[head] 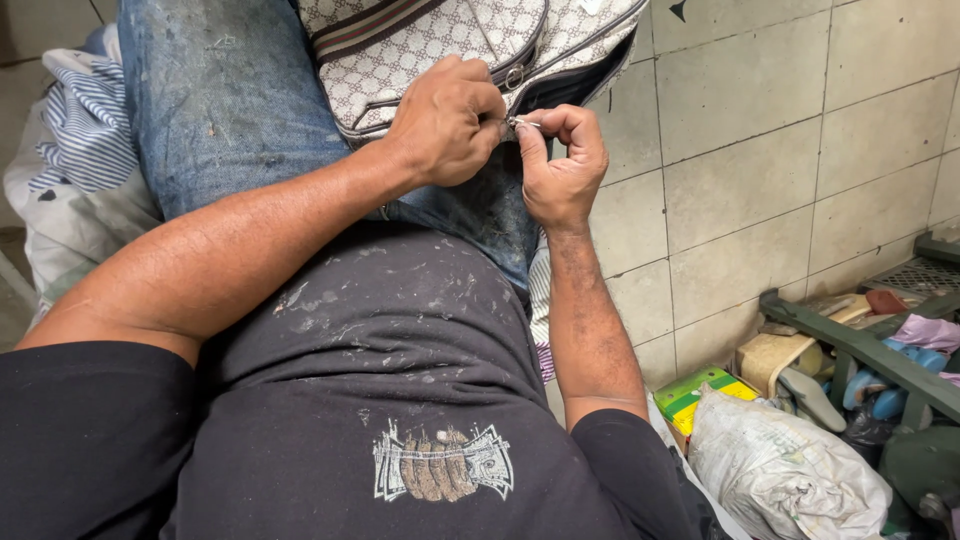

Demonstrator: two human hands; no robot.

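Observation:
A beige patterned handbag (pixel 420 45) with a brown stripe lies on my lap, over my jeans (pixel 220 100). Its dark zipper opening runs along the right side. My left hand (pixel 445 120) is closed at the bag's lower edge, fingers pinched beside a small metal zipper piece (pixel 522 123). My right hand (pixel 560 160) pinches that same metal piece between thumb and forefinger. The two hands touch at the fingertips. What the left fingers grip is hidden behind its knuckles.
Striped cloth (pixel 85 120) lies at the left. Beige floor tiles (pixel 760 150) spread to the right. At lower right stand a green rack (pixel 860 345) with shoes, a crumpled white sack (pixel 780 470) and a yellow-green box (pixel 700 395).

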